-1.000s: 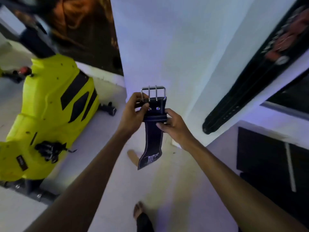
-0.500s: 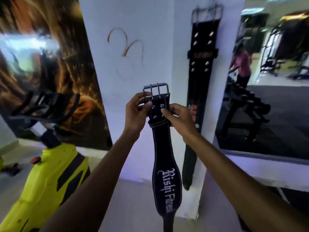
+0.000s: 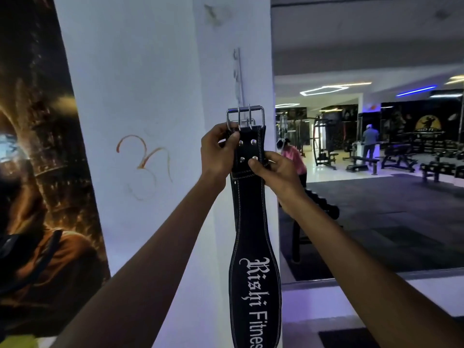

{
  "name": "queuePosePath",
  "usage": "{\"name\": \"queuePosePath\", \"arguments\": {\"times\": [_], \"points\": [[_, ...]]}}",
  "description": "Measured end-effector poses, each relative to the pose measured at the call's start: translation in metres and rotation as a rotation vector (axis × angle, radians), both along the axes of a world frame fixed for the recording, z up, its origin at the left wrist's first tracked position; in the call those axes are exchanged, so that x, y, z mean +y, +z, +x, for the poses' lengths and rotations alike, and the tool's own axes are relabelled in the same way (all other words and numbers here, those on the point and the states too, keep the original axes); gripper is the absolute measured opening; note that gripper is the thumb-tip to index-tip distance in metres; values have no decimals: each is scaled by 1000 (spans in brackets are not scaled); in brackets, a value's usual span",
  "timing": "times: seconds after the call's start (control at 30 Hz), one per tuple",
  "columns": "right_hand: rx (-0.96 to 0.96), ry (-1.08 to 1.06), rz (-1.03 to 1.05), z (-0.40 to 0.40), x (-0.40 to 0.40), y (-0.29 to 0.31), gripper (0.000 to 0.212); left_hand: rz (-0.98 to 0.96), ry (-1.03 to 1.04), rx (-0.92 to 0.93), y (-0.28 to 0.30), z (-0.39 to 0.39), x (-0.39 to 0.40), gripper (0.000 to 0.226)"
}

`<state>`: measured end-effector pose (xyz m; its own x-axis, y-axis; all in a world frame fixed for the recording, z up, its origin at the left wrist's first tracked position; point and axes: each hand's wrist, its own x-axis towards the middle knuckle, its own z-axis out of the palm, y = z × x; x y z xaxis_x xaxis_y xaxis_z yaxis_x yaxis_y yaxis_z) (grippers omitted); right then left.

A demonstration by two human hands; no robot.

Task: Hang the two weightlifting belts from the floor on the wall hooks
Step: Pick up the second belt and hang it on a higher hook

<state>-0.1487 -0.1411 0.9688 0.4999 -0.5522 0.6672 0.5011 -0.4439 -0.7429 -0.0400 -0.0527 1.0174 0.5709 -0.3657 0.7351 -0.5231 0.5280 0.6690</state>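
Room: gym, white pillar (image 3: pixel 140 79) in the head view, mural (image 3: pixel 37 172) left of it, a mirror (image 3: pixel 371 159) right of it showing machines and people.
Belt: black belt (image 3: pixel 251 234) hangs upright against the pillar's right face, white lettering low on it.
Buckle: silver buckle (image 3: pixel 245 117) at the belt's top, over a metal hook (image 3: pixel 249 121) on the pillar; whether it has caught, I cannot tell.
Rail: thin hook rail (image 3: pixel 237 71) runs up the pillar above the buckle.
Left hand: left hand (image 3: pixel 217 151) pinches the belt's left edge just under the buckle.
Right hand: right hand (image 3: pixel 273 169) grips its right edge by the rivets.
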Motion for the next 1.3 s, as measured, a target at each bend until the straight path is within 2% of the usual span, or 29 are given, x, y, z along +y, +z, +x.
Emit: {"name": "queuePosePath", "arguments": {"times": [0.13, 0.27, 0.37, 0.4, 0.5, 0.7, 0.77, 1.03, 1.2, 1.3], "points": [[44, -82, -46, -16, -5, 4, 3, -34, -10, -3, 23, -11, -7, 15], [143, -88, -90, -25, -8, -18, 16, -56, -16, 19, 46, -18, -10, 15], [100, -86, -50, -29, -7, -27, 37, -61, -35, 8, 54, -27, -10, 17], [65, -89, -21, -31, -5, -23, 37, -61, -38, 6, 55, -29, -10, 17], [-46, -116, 62, -36, -1, -2, 10, -50, -31, 16, 51, -34, -10, 17], [-114, -107, 23, -43, 6, 33, 17, -25, -26, 25, 39, -44, -11, 17], [-114, -103, 37, -43, 5, 31, 12, -25, -17, 24, 40, -46, -9, 17], [9, -75, 92, -43, -2, -1, 7, -20, -4, 25, 45, -47, -4, 16], [96, -39, 39, -47, -5, -16, 38, -8, 16, 9, 41, -43, -2, 16], [91, -30, 48, -50, -6, -14, 24, 2, 21, 0, 39, -40, -2, 15]]}}
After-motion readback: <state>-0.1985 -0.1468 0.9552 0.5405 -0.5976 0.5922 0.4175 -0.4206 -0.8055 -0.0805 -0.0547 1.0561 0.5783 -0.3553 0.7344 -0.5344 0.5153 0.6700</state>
